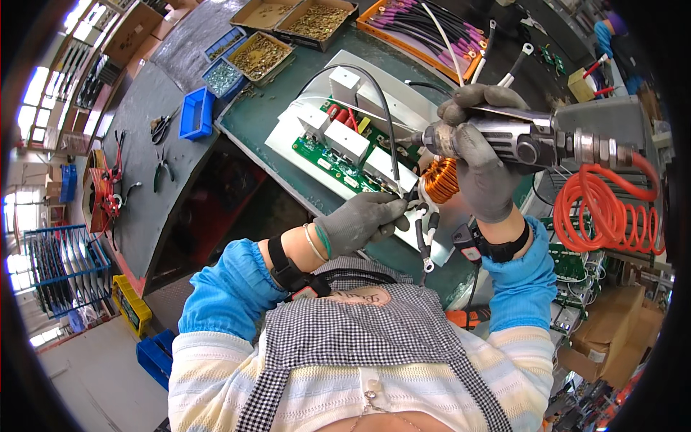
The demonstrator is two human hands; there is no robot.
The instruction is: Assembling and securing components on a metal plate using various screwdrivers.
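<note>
Tool [515, 138], silvery with red hose [592, 209], in right hand [484, 169]; black cable [393, 140] in left hand [363, 222]

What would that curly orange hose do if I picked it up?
The hose would probably stretch and spring back, since it's wound in coils. It's likely bendy but not limp, because its loops look round. Lifting it might tug the power tool in the right hand, since they're joined.
</note>
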